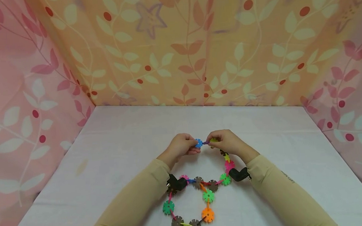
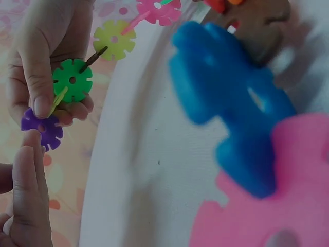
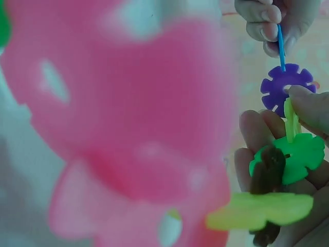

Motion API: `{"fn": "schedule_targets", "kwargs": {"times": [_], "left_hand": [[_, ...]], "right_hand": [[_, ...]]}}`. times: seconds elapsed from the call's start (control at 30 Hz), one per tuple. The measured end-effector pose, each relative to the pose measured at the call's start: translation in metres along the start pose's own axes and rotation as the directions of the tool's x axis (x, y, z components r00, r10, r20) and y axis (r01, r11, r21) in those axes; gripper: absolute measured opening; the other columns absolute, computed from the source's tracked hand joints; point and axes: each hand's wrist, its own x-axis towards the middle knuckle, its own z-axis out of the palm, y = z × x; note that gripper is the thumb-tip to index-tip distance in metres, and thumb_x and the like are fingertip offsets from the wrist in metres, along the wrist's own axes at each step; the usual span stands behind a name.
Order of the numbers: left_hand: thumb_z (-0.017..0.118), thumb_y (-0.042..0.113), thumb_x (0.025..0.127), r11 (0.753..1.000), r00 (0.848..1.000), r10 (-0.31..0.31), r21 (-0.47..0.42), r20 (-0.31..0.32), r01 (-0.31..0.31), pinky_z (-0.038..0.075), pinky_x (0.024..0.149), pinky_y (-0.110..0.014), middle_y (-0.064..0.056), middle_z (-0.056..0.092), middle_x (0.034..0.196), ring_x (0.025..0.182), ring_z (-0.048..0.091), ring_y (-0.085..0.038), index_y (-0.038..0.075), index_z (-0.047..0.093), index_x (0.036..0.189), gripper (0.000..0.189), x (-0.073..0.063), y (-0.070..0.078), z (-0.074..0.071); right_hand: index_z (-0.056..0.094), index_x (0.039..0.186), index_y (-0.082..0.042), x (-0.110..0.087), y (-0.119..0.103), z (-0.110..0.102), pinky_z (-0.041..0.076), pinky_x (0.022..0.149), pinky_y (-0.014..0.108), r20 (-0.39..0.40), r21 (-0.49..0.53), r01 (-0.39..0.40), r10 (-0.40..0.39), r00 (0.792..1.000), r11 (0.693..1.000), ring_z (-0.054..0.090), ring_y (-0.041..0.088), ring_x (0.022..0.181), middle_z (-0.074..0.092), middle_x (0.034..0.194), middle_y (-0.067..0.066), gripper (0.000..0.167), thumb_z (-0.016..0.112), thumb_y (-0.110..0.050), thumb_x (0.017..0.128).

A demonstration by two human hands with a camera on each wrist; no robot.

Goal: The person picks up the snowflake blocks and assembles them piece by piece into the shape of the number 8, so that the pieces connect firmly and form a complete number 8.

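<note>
Notched plastic snowflake discs are linked into a chain of two loops. Between finger and thumb my left hand (image 1: 181, 146) pinches a blue disc (image 1: 198, 143), seen edge-on in the right wrist view. A purple disc (image 3: 288, 86) is joined to it. On the other side my right hand (image 1: 228, 141) grips the chain's end, its thumb over a yellow disc (image 3: 291, 121) where that meets the purple one. A green disc (image 3: 295, 159) lies against the right fingers, and a brown disc (image 3: 268, 172) follows it. In the head view both hands are raised at the upper loop's far side.
The lower loop, with an orange disc (image 1: 208, 215) and a teal disc (image 1: 168, 207), lies on the white tabletop (image 1: 122, 134). Black wrist cameras, such as the left wrist camera (image 1: 177, 182), hang close over the chain. Patterned cloth walls (image 1: 176, 50) enclose the table's back and sides.
</note>
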Motion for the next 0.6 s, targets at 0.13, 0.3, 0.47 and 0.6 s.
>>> {"fn": "schedule_targets", "kwargs": {"times": [0.13, 0.3, 0.47, 0.6], "left_hand": [[0.059, 0.012, 0.089, 1.000, 1.000, 0.008, -0.010, -0.010, -0.008, 0.053, 0.067, -0.034, -0.014, 0.068, 0.077, 0.067, 0.068, -0.020, -0.002, 0.058, 0.087, 0.014, -0.0002, 0.0002, 0.0015], [0.059, 0.012, 0.089, 1.000, 1.000, -0.007, -0.011, 0.007, 0.008, 0.053, 0.068, -0.035, -0.014, 0.068, 0.076, 0.066, 0.068, -0.020, -0.002, 0.058, 0.086, 0.014, -0.0009, 0.0005, 0.0017], [0.059, 0.015, 0.089, 0.998, 0.999, -0.033, 0.061, 0.015, 0.032, 0.053, 0.067, -0.036, -0.013, 0.067, 0.071, 0.058, 0.066, -0.017, 0.000, 0.059, 0.081, 0.017, -0.0024, 0.0012, 0.0019], [0.058, 0.013, 0.089, 0.999, 1.000, -0.006, 0.038, -0.004, 0.006, 0.053, 0.066, -0.034, -0.013, 0.066, 0.070, 0.054, 0.064, -0.015, 0.000, 0.057, 0.081, 0.016, -0.0043, 0.0022, 0.0055]], "right_hand": [[0.068, 0.092, -0.009, 0.0001, -0.0007, 0.0005, 0.047, 0.064, 0.028, -0.014, -0.006, 0.019, -0.019, 1.000, 1.000, 0.056, 0.014, 0.071, 0.065, 0.088, 0.000, 0.010, 0.065, -0.016, 0.085], [0.068, 0.089, -0.007, -0.0010, -0.0025, 0.0017, 0.048, 0.062, 0.029, -0.011, 0.030, 0.040, -0.040, 0.999, 0.999, 0.061, 0.022, 0.072, 0.067, 0.086, 0.008, 0.009, 0.065, -0.014, 0.085], [0.066, 0.086, -0.005, -0.0020, -0.0037, 0.0042, 0.047, 0.057, 0.031, 0.007, 0.033, 0.094, -0.094, 0.996, 0.995, 0.062, 0.027, 0.072, 0.067, 0.084, 0.013, 0.009, 0.063, -0.013, 0.086], [0.065, 0.084, -0.004, -0.0021, -0.0052, 0.0058, 0.048, 0.058, 0.029, -0.008, 0.032, 0.131, -0.131, 0.991, 0.991, 0.063, 0.023, 0.070, 0.065, 0.086, 0.014, 0.009, 0.061, -0.012, 0.087]]}}
